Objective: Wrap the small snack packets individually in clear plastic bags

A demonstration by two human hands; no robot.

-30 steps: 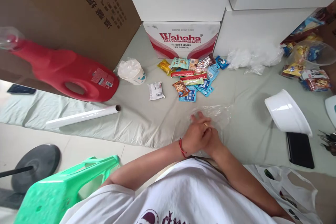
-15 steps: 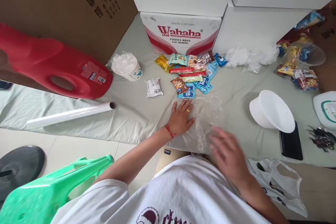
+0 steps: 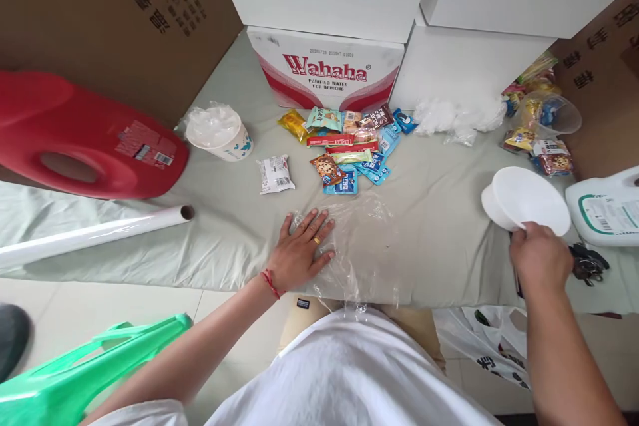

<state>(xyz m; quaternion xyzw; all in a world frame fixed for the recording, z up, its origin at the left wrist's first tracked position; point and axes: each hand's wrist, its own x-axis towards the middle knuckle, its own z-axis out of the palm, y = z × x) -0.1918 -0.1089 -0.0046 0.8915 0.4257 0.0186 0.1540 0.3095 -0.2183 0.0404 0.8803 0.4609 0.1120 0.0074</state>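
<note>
My left hand (image 3: 298, 254) lies flat with fingers spread on a thin sheet of clear plastic film (image 3: 367, 246) near the table's front edge. On the right, my right hand (image 3: 542, 256) grips the near rim of a white bowl (image 3: 534, 198), which is tilted. Beyond the film is a pile of small wrapped snacks (image 3: 344, 156), with red, blue, brown and yellow packets. A single white packet (image 3: 275, 174) sits left of the pile. Under my right hand, a dark phone is mostly hidden.
A paper cup (image 3: 222, 136) with plastic in it, a red jug (image 3: 90, 140) and a white roll (image 3: 100, 234) are at left. Behind stands a Wahaha box (image 3: 327, 70). Crumpled plastic (image 3: 456, 116), keys (image 3: 589, 263) and a white bottle (image 3: 606, 206) are at right.
My right hand has moved right from beside the film and taken hold of the white bowl. My left hand has shifted slightly, still flat on the film. The camera view has shifted.
</note>
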